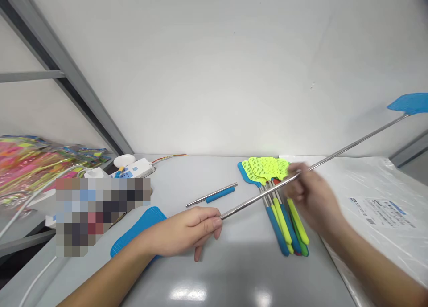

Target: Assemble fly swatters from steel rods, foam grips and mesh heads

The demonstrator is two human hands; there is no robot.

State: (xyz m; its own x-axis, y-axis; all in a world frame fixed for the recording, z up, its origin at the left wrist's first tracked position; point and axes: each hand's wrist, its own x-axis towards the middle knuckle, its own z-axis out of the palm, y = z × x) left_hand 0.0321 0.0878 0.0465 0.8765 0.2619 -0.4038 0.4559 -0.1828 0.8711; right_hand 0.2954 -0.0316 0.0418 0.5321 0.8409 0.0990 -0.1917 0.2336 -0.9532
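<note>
A telescopic fly swatter, its steel rod (254, 199) drawn out long, slants up across the view to a blue head (409, 103) at the right edge. My left hand (190, 230) pinches the rod's lower end between thumb and fingers. Farther up, my right hand (312, 193), blurred by motion, has its fingers curled at the rod. Behind the rod lies a bundle of fly swatters (267, 169) with yellow-green and blue heads and coloured grips. A loose metal tube (210, 195) and a blue grip (220, 194) rest side by side on the table (214, 280).
Partly under my left forearm is a blue swatter head (138, 231). Leftward stand a white power strip (137, 169) with cables and a pixelated patch. Colourful plastic-wrapped items (36, 171) fill the far left. A clear plastic sheet or bag (377, 200) with a label covers the right side.
</note>
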